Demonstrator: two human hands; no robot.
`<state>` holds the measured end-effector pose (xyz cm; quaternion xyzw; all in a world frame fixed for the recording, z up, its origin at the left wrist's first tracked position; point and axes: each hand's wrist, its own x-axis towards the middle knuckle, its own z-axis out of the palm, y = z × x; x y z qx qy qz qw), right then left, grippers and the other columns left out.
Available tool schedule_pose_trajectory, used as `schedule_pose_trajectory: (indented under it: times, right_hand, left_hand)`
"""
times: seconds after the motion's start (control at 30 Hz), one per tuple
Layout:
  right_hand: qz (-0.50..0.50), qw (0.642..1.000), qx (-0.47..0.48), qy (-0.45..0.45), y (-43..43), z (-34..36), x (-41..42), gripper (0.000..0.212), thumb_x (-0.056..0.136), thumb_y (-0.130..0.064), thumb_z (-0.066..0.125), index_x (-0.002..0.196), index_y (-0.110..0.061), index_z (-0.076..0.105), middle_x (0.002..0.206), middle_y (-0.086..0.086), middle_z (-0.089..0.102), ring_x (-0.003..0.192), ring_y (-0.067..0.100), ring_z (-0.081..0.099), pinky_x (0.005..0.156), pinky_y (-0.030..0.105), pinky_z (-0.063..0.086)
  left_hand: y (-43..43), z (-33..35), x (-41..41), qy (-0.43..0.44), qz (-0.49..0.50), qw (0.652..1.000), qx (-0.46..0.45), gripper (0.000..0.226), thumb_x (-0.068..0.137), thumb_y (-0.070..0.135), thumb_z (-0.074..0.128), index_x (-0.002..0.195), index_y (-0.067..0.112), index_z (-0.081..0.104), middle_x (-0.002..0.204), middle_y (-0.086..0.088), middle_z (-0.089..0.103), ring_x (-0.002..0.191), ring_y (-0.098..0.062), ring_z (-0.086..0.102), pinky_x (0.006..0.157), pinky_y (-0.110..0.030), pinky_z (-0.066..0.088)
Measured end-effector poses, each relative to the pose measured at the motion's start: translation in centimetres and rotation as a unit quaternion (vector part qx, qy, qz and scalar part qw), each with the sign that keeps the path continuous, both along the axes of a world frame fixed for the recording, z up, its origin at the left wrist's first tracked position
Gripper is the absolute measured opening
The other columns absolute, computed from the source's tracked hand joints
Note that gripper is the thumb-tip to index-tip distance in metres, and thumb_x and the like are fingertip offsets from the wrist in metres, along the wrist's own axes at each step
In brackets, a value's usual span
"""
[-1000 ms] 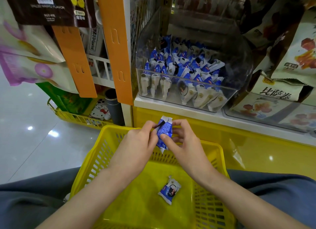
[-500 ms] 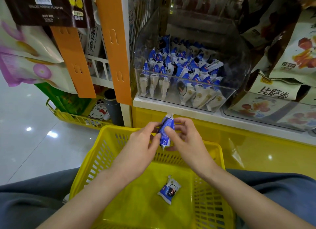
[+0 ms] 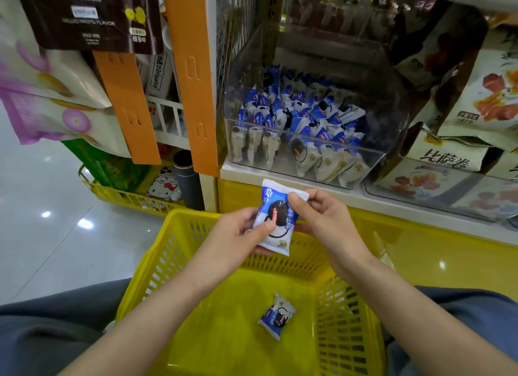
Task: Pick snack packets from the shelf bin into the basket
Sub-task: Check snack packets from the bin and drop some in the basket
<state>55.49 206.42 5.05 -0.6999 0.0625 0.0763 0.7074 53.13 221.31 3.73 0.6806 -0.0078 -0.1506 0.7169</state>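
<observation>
Packet [image 3: 276,221] pinched between left hand [image 3: 232,235] and right hand [image 3: 325,221] over basket [image 3: 179,244] rim at 12 o'clock could drop outside if released early.

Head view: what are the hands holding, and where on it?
One packet: left hand pinches its left edge, right hand pinches its top right corner.

The basket [image 3: 157,263] has lots of open room on top, but at 12 o'clock the bin [image 3: 375,168] has a clear front wall.
</observation>
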Motion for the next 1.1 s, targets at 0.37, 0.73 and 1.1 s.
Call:
schedule_pose_trajectory:
  times: [0.37,0.73,1.1]
  right_hand:
    - [0.016,0.999,0.0,-0.042,-0.2,0.6,0.2,0.007,0.087,-0.01,0.058,0.081,-0.01,0.062,0.071,0.0,0.071,0.062,0.007,0.067,0.051,0.02,0.054]
    - [0.009,0.933,-0.234,-0.273,-2.1,4.6,2.6,0.017,0.09,-0.013,0.055,0.099,-0.027,0.06,0.097,-0.003,0.067,0.092,0.01,0.064,0.081,0.021,0.051]
    - [0.137,0.78,-0.604,-0.085,-3.0,8.0,14.1,0.025,0.084,-0.041,0.063,0.081,-0.016,0.069,0.087,0.002,0.07,0.072,0.009,0.06,0.066,0.026,0.045]
  left_hand:
    - [0.3,0.2,0.5,-0.008,0.032,0.999,0.043,0.019,0.086,0.017,0.062,0.104,0.02,0.057,0.103,0.003,0.067,0.083,0.003,0.065,0.07,-0.011,0.05]
    - [0.9,1.6,1.4,-0.022,0.09,0.996,-0.006,0.017,0.085,0.017,0.063,0.101,0.021,0.059,0.102,0.003,0.067,0.092,-0.008,0.064,0.078,-0.02,0.051]
    - [1.4,3.1,2.6,-0.033,0.127,0.988,-0.085,0.016,0.086,0.018,0.062,0.101,0.02,0.059,0.096,0.003,0.069,0.078,0.002,0.066,0.061,-0.007,0.047]
